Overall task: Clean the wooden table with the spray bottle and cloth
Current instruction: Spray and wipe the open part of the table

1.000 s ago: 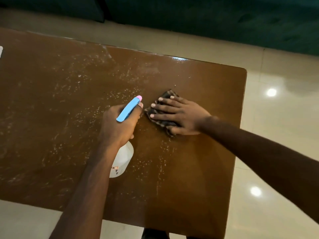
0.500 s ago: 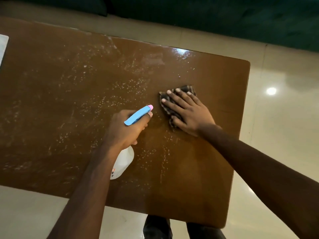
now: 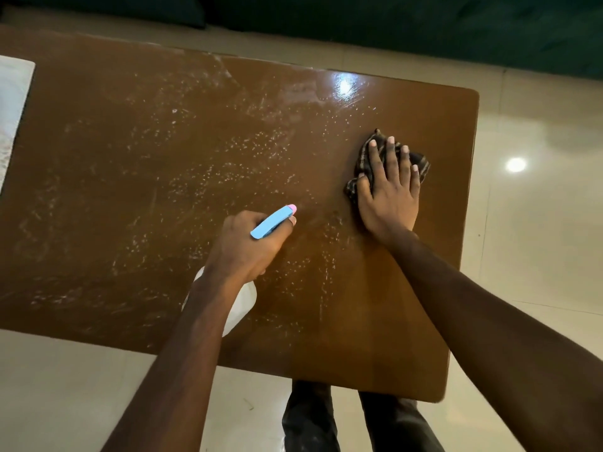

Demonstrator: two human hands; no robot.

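The brown wooden table [image 3: 130, 197] fills most of the view and is speckled with white spray droplets and streaks. My left hand [image 3: 248, 246] grips a white spray bottle [image 3: 241, 308] with a blue head and pink nozzle, held over the table's middle front, nozzle aimed to the upper right. My right hand [image 3: 388, 194] lies flat, fingers spread, pressing a dark checked cloth [image 3: 421, 164] onto the table near its right edge. Most of the cloth is hidden under the hand.
A white object [image 3: 13, 109] sits at the table's left edge. Glossy pale floor tiles [image 3: 538, 158] surround the table, and a dark green surface [image 3: 424, 27] lies beyond its far side. My dark trouser legs [image 3: 310, 419] show below the near edge.
My right hand has slid the cloth away from the bottle, to the right and farther across the table. My left hand keeps its hold on the spray bottle.
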